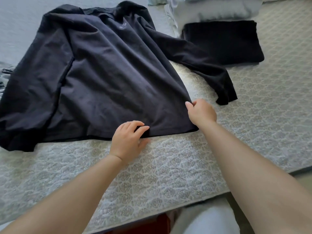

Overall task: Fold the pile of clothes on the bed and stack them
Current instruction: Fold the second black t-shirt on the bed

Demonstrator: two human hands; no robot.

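Note:
A dark navy long-sleeved top (pixel 101 70) lies spread flat on the quilted bed cover (pixel 168 174), collar at the far end. Its right sleeve (pixel 211 71) stretches out to the right; the left sleeve is folded in along the left side. My left hand (pixel 128 141) pinches the bottom hem near its middle. My right hand (pixel 201 112) grips the right side edge of the top just above the hem corner. A folded black garment (pixel 224 41) lies at the back right, apart from the top.
Pale pillows and bedding (pixel 216 10) sit behind the folded garment. A bit of striped cloth (pixel 4 73) shows at the left edge. The bed's near edge (pixel 152 222) runs along the bottom, with my leg in light trousers (pixel 207 222) below it.

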